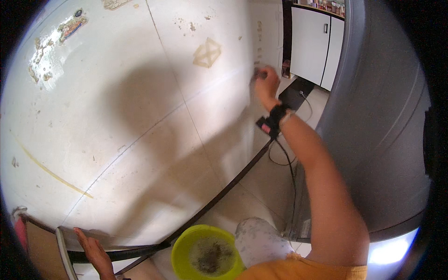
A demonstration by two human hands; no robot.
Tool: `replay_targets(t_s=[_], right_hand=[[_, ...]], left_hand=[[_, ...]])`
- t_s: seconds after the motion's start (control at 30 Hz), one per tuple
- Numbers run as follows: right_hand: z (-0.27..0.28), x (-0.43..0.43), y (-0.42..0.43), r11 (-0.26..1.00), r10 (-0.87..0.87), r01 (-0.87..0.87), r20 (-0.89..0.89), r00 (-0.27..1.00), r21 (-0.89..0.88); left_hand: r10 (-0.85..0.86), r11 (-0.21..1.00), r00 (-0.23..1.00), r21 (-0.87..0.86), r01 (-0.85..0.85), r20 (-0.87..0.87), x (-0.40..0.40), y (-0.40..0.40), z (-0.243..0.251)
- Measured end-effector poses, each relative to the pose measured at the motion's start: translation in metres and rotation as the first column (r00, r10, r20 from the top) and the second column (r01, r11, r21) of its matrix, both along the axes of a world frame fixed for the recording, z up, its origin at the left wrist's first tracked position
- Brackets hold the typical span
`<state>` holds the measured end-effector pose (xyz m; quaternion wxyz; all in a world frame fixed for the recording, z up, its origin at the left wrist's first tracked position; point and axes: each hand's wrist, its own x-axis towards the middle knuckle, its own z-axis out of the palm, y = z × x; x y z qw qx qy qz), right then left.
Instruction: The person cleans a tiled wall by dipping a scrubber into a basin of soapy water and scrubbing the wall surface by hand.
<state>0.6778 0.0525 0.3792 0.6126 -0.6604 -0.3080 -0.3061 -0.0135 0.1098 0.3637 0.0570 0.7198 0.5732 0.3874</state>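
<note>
My right hand (268, 81) reaches to the far end of a white tiled wall (140, 115). Its fingers are closed around a small dark scrubbing pad (259, 72), blurred and partly hidden, held at the wall surface. A black strap with a small device (267, 126) is on that wrist, and a cable hangs from it. At lower left, my left hand (93, 249) has its fingers extended and grips nothing, beside the upright edge of a pale panel (64, 252). Below me stands a yellow-green plastic tub (180, 250) of murky, foamy water (213, 255).
A large dark grey upright surface (378, 122) fills the right side. White cabinets (309, 42) with bottles on top stand at the back. A thin cable (309, 105) lies on the tiled floor. Brown stains (208, 52) and peeling patches (72, 28) mark the wall.
</note>
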Motion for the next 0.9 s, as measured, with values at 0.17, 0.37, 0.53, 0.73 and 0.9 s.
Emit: replay_targets(t_s=[0.17,0.37,0.53,0.73,0.9], right_hand=[[0.005,0.003,0.001,0.980,-0.145,0.161,-0.130,0.981,0.119],[0.011,0.019,-0.003,0.995,-0.096,0.098,-0.076,0.992,0.025],[-0.009,-0.027,0.009,0.974,-0.196,0.195,-0.001,0.981,0.119],[-0.063,-0.097,-0.003,0.985,0.167,-0.169,-0.093,0.982,-0.022],[-0.036,-0.032,0.003,0.910,-0.021,0.154,-0.326,0.945,0.386]], left_hand=[[0.064,0.990,0.927,0.141,-0.012,-0.369,-0.007,0.009,-0.010],[0.003,0.998,0.970,0.059,0.012,-0.242,0.008,-0.011,0.010],[-0.088,0.996,0.995,0.018,0.087,0.042,0.013,-0.001,0.007],[-0.099,0.992,0.992,0.070,0.105,-0.081,-0.005,0.004,0.001],[-0.115,0.982,0.939,-0.104,0.156,0.324,-0.011,0.015,-0.003]])
